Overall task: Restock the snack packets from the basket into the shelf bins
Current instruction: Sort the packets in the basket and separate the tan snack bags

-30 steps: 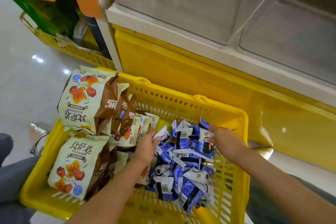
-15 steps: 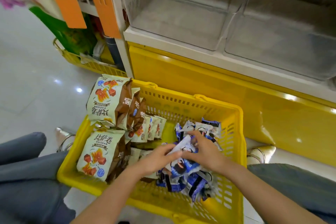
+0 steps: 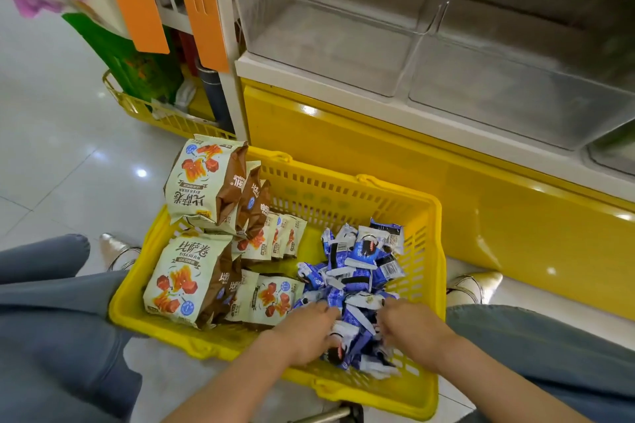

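Shop floor point(image 3: 51, 154) by shelf bins point(image 3: 330, 45): in yellow basket point(image 3: 347, 197), L hand point(image 3: 304, 331) & R hand point(image 3: 414, 328) each clutch blue packets point(image 3: 360, 252).

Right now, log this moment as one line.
step: grab from basket | left hand: grips blue packets | right hand: grips blue packets | basket: also cream-brown bags | shelf bins: no packets seen
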`<state>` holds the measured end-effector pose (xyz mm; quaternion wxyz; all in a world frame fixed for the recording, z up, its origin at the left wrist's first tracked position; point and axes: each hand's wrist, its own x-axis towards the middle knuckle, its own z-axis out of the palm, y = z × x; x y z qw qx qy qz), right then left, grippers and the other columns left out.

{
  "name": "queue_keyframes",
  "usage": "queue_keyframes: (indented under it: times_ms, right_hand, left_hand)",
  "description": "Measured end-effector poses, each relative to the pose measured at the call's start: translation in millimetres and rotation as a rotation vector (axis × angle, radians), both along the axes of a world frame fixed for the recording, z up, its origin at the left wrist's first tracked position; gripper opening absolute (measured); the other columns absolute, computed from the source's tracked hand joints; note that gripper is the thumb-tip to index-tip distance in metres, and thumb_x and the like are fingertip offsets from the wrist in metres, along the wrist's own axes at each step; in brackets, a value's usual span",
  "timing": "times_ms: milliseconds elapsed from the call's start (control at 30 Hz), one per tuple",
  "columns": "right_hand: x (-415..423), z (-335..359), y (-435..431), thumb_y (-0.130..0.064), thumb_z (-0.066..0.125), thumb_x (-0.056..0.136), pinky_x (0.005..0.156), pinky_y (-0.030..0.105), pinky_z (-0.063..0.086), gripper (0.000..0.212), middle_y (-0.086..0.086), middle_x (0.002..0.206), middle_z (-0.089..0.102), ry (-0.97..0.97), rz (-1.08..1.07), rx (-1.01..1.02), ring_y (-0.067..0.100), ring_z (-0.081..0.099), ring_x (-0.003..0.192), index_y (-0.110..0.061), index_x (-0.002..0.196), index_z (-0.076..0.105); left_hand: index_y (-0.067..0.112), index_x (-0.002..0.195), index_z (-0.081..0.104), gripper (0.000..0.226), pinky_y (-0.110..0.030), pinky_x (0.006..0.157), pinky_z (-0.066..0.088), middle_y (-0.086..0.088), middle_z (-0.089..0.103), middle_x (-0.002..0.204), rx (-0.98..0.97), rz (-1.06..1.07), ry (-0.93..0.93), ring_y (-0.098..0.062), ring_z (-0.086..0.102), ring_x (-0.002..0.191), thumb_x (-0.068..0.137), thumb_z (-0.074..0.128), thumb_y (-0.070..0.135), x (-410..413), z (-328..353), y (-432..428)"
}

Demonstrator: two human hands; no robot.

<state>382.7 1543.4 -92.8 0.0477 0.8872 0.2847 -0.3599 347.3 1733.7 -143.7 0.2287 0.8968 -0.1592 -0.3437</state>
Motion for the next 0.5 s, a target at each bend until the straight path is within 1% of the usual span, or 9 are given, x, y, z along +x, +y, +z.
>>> queue_keyframes:
  times_ms: [67, 100, 200, 267, 333, 367, 433, 500]
  right_hand:
    - [1.3, 1.9, 4.4, -0.022, 0.044, 0.096, 0.073, 0.029, 0.038, 0.020, 0.002, 0.119, 0.052, -0.074, -0.083, 0.106, 0.020, 0.053, 0.105, -0.016, 0.113, 0.053]
    - [3.6, 2.0, 7.9, -0.026, 0.042, 0.098, 0.075, 0.026, 0.040, 0.024, -0.001, 0.121, 0.052, -0.119, -0.138, 0.186, 0.017, 0.053, 0.107, -0.019, 0.119, 0.050]
    - [13.8, -5.1, 28.3, -0.032, 0.039, 0.099, 0.079, 0.022, 0.043, 0.028, -0.004, 0.122, 0.051, -0.226, -0.213, 0.392, 0.012, 0.052, 0.107, -0.021, 0.124, 0.047]
    - [22.3, -17.9, 46.0, -0.030, 0.041, 0.099, 0.085, 0.023, 0.043, 0.031, -0.002, 0.126, 0.048, -0.193, -0.238, 0.452, 0.013, 0.051, 0.111, -0.020, 0.128, 0.046]
    - [31.8, -35.6, 62.7, -0.026, 0.043, 0.099, 0.095, 0.026, 0.040, 0.037, 0.002, 0.132, 0.045, -0.119, -0.260, 0.459, 0.017, 0.046, 0.120, -0.016, 0.135, 0.041]
    - [36.8, -44.7, 70.0, -0.025, 0.043, 0.099, 0.099, 0.027, 0.038, 0.040, 0.004, 0.134, 0.043, -0.081, -0.262, 0.432, 0.019, 0.043, 0.123, -0.015, 0.138, 0.038]
    - [46.2, -62.4, 82.0, -0.025, 0.045, 0.099, 0.103, 0.030, 0.035, 0.045, 0.008, 0.138, 0.040, -0.022, -0.270, 0.358, 0.022, 0.042, 0.125, -0.013, 0.141, 0.033]
    - [54.3, -78.9, 90.4, -0.027, 0.046, 0.098, 0.105, 0.032, 0.034, 0.048, 0.009, 0.140, 0.038, 0.015, -0.268, 0.273, 0.025, 0.038, 0.128, -0.011, 0.141, 0.031]
  left_hand:
    - [0.021, 0.135, 0.036, 0.048, -0.034, 0.099, 0.039, -0.003, 0.042, 0.135, -0.053, 0.140, -0.017, -0.020, 0.045, 0.119, 0.093, 0.047, 0.041, 5.3, -2.6, 10.0]
    - [0.022, 0.135, 0.036, 0.048, -0.031, 0.098, 0.039, -0.001, 0.043, 0.134, -0.090, 0.238, -0.027, -0.018, 0.046, 0.118, 0.093, 0.047, 0.042, 8.9, -4.4, 16.8]
    - [0.020, 0.135, 0.037, 0.043, -0.030, 0.099, 0.040, -0.002, 0.043, 0.133, -0.140, 0.480, -0.061, -0.017, 0.048, 0.116, 0.095, 0.045, 0.036, 23.0, -13.6, 37.1]
    - [0.017, 0.136, 0.037, 0.043, -0.031, 0.099, 0.040, -0.003, 0.042, 0.137, -0.149, 0.598, -0.036, -0.019, 0.048, 0.118, 0.096, 0.046, 0.030, 32.8, -23.2, 46.1]
    - [0.016, 0.137, 0.037, 0.044, -0.029, 0.094, 0.044, -0.004, 0.041, 0.139, -0.167, 0.664, 0.017, -0.020, 0.052, 0.114, 0.096, 0.047, 0.026, 43.2, -32.5, 50.8]
    - [0.015, 0.138, 0.036, 0.044, -0.029, 0.093, 0.045, -0.005, 0.040, 0.140, -0.183, 0.680, 0.047, -0.020, 0.054, 0.112, 0.096, 0.047, 0.024, 48.5, -37.2, 51.4]
    - [0.014, 0.140, 0.035, 0.047, -0.033, 0.101, 0.041, -0.008, 0.040, 0.142, -0.189, 0.669, 0.105, -0.022, 0.047, 0.122, 0.095, 0.048, 0.019, 57.9, -47.8, 51.4]
    - [0.012, 0.142, 0.034, 0.049, -0.031, 0.106, 0.035, -0.011, 0.039, 0.144, -0.174, 0.642, 0.156, -0.023, 0.041, 0.129, 0.095, 0.049, 0.015, 65.2, -58.8, 50.5]
